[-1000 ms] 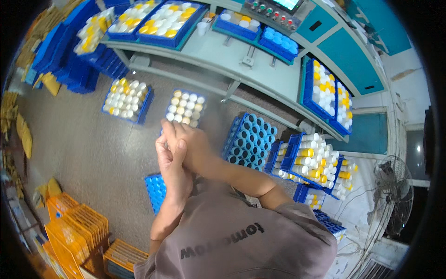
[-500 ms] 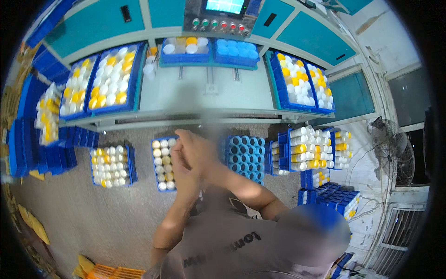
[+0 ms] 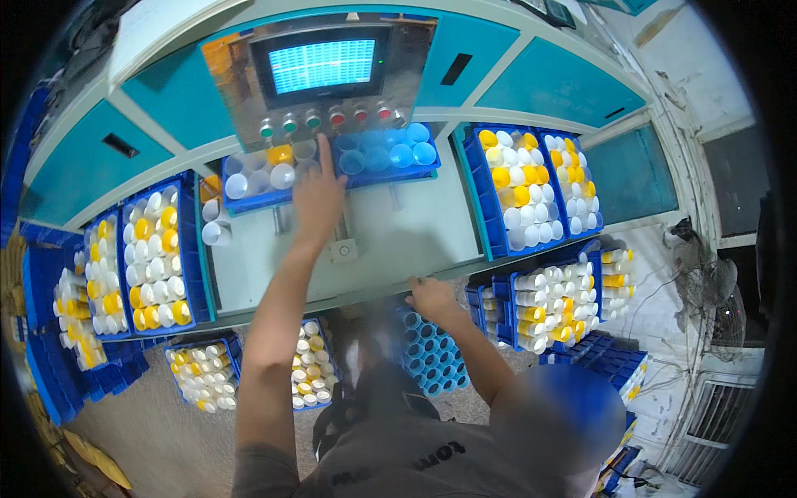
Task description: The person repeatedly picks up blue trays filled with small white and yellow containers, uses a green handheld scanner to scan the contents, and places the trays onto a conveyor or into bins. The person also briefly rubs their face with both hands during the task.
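My left hand [image 3: 320,201] reaches over the white worktable [image 3: 249,278], its index finger stretched up toward a green push button [image 3: 312,119] on the machine's control panel [image 3: 241,83]. The fingertip is just below that button; whether it touches cannot be told. The other fingers are bent, and nothing is held. Beneath this hand is a blue tray [image 3: 259,202] of white and yellow cups. To its right sits a tray of light blue cups [image 3: 402,155]. At the table's front edge [image 3: 383,284], my right hand [image 3: 433,297] rests with fingers curled over the rim.
Blue crates of white and yellow cups flank the table, at left [image 3: 199,274] and right [image 3: 496,224]. Below stand a crate of cups [image 3: 311,369], blue ring-shaped cups [image 3: 433,357] and stacked crates [image 3: 552,307]. A fan [image 3: 714,290] stands at right.
My hands were together in front of my body. Now they are apart: the left has moved up to the panel's buttons, the right to the table edge. The view has moved nearer the machine.
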The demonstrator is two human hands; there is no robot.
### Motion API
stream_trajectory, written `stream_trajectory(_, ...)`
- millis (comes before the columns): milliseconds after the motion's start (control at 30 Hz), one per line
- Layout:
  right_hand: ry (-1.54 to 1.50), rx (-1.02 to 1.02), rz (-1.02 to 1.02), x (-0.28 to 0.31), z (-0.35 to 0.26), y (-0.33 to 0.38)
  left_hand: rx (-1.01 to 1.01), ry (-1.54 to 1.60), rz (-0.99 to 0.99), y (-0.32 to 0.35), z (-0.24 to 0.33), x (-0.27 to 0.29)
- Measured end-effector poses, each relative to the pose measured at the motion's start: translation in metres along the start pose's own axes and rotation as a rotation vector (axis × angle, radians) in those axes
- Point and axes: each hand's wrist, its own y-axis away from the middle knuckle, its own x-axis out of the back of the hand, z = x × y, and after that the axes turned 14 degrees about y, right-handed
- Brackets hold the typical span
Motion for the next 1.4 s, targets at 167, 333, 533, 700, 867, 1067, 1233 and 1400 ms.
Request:
stream_trajectory(167,-0.255,-0.019,0.057,-0.011,0.012,-0.015,-0.04,-0.39,0.045,-0.049,-0.039,-0.026)
stream_trajectory(333,-0.264,0.069,-0.003,0.012,0.009,-0.036,-0.155,-0.622,0.119,-0.058,-0.06,-0.037)
stream_trajectory(533,-0.292,0.173,0.502,0.098,-0.025,-0.035,-0.023,0.103,0.106,-0.016,-0.015,0.007)
stream_trajectory(700,-0.279,0.303,0.768,0.15,-0.099,0.001,0.543,1.267,0.029,0.136,0.019,0.105)
stream_trajectory(867,-0.168,0.642,0.885,0.152,-0.211,0.067,0.507,1.651,0.229,0.294,0.049,0.191)
stream_trajectory(1067,-0.058,0.899,0.812,0.103,-0.352,0.195,0.436,1.926,0.476,0.463,0.04,0.285)
stream_trajectory(1233,-0.089,0.976,0.878,0.073,-0.442,0.292,0.397,1.961,0.625,0.592,0.047,0.347)
stream_trajectory(1400,-0.063,0.907,0.999,0.063,-0.502,0.357,0.311,1.794,0.798,0.655,0.066,0.381)
